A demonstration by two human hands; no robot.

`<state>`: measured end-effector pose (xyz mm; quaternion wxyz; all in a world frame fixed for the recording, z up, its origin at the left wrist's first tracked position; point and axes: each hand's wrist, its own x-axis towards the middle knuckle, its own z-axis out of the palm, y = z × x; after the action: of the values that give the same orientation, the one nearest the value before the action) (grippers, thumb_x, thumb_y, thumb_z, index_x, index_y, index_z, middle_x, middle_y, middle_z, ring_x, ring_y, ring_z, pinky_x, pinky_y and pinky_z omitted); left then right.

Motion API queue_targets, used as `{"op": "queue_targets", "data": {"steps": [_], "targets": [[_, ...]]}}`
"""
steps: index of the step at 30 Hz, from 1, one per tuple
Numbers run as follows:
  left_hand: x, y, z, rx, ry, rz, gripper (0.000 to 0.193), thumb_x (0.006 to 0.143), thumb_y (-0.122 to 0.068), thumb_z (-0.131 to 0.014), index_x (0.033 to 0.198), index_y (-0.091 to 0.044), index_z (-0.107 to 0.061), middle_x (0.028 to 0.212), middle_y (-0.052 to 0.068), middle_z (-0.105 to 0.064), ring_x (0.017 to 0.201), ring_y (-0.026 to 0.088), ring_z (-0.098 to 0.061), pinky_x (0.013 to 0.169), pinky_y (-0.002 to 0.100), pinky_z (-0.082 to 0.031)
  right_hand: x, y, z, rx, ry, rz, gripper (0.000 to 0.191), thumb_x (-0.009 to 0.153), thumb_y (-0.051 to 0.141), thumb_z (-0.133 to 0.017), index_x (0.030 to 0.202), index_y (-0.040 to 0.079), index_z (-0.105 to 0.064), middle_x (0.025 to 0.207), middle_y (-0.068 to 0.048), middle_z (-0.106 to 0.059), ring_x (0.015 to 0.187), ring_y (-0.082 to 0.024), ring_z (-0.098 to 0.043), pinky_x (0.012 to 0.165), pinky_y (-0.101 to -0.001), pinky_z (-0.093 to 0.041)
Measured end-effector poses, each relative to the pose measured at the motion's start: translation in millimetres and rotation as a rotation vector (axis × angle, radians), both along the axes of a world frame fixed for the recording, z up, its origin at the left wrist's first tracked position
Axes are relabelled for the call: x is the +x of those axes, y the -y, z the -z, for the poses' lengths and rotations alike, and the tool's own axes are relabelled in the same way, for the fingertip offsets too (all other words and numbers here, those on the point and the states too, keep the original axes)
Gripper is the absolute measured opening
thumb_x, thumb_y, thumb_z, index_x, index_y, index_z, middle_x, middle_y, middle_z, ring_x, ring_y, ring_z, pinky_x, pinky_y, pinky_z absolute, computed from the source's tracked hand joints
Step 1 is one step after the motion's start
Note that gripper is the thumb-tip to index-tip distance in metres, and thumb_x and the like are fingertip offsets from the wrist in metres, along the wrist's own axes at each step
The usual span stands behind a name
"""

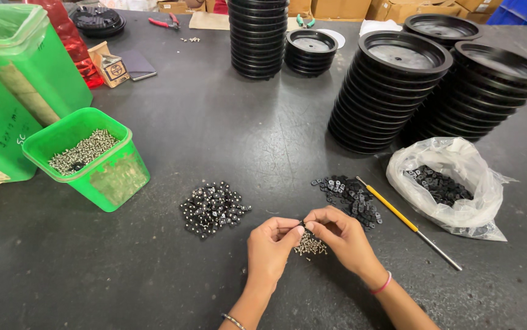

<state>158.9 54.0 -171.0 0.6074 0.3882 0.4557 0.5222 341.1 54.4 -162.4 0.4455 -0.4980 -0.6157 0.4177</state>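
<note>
My left hand (271,245) and my right hand (341,235) meet fingertip to fingertip low in the middle, pinching a small black clip with a screw (303,225) between them. Just under the fingers lies a little heap of silver screws (310,245). To the left sits a pile of black pieces fitted with screws (213,208). To the right is a pile of plain black clips (350,194).
A yellow-handled screwdriver (398,213) lies right of the clips, beside a clear bag of black clips (444,185). A green tub of screws (86,156) and a taller green bin (13,85) stand left. Stacks of black round lids (392,91) fill the back.
</note>
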Motion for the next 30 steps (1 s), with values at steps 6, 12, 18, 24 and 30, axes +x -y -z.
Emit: {"op": "queue_targets", "data": {"steps": [6,12,18,24,30], "targets": [[-0.5,2.6,-5.6,0.060,-0.082,0.015,0.014,0.084,-0.002,-0.077,0.097,0.003,-0.077,0.085,0.006,-0.079,0.074,0.009,-0.070,0.070,0.024,-0.058,-4.8,1.4,-4.5,-0.007,0.024,0.038,0.015,0.090,0.009,-0.073,0.103,0.002,-0.076,0.099,-0.001,-0.071,0.088,-0.008,-0.066,0.076,-0.0239,-0.054],[0.4,5.6,-11.5,0.152,-0.175,0.009,0.012,0.085,-0.005,-0.076,0.096,0.001,-0.077,0.086,0.005,-0.080,0.076,0.007,-0.072,0.072,0.023,-0.059,1.3,-0.6,-4.6,-0.136,-0.104,-0.001,0.023,0.089,0.010,-0.071,0.110,0.000,-0.075,0.098,-0.005,-0.079,0.089,-0.010,-0.073,0.081,-0.0266,-0.060],[6.4,7.8,-3.6,0.158,0.022,0.032,0.015,0.088,-0.004,-0.075,0.102,0.002,-0.076,0.092,0.005,-0.079,0.083,0.008,-0.072,0.076,0.022,-0.058,5.0,-1.9,-3.4,-0.116,-0.141,-0.001,0.023,0.091,0.009,-0.072,0.109,-0.003,-0.076,0.095,-0.006,-0.079,0.086,-0.011,-0.072,0.080,-0.0280,-0.059],[-0.5,0.8,4.9,0.012,0.179,0.011,0.015,0.090,-0.003,-0.075,0.103,0.002,-0.072,0.097,0.009,-0.074,0.082,0.011,-0.062,0.070,0.026,-0.047,16.3,0.1,-20.4,0.014,0.421,0.054,0.022,0.086,0.012,-0.074,0.107,0.009,-0.079,0.090,-0.003,-0.076,0.078,-0.015,-0.072,0.074,-0.0276,-0.058],[-9.2,-6.7,2.4,0.012,0.375,-0.012,0.010,0.091,-0.004,-0.067,0.099,0.000,-0.063,0.102,0.014,-0.078,0.090,0.016,-0.074,0.085,0.031,-0.061,11.3,-0.1,-22.3,0.238,0.572,-0.070,0.017,0.081,0.010,-0.076,0.098,0.009,-0.077,0.092,-0.004,-0.073,0.082,-0.023,-0.073,0.074,-0.0331,-0.057]]}}
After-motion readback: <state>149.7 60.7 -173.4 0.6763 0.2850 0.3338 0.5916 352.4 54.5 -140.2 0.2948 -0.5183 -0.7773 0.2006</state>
